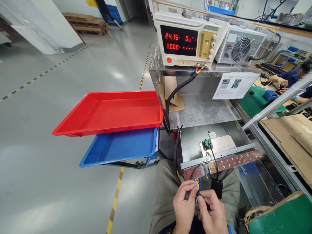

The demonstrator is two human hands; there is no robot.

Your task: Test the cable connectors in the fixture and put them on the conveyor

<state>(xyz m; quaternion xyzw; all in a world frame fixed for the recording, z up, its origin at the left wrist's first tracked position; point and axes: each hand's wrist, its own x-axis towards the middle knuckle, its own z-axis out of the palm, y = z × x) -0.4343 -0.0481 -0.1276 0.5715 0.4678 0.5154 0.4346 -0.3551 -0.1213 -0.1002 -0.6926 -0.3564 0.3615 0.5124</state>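
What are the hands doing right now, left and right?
Left hand: closed, fingertips pinching the small wired connector at its top.
Right hand: closed on the same connector's wires from the other side; the exact grip is hidden.

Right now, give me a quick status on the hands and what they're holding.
Left hand and right hand together, fingers pinching a small wired connector. Black box just behind. Nothing blocking.

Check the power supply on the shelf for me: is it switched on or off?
On. The power supply has its red digits lit, the top row starting 24.15 and the bottom row 0.000, and a small green light glows beside the knobs.
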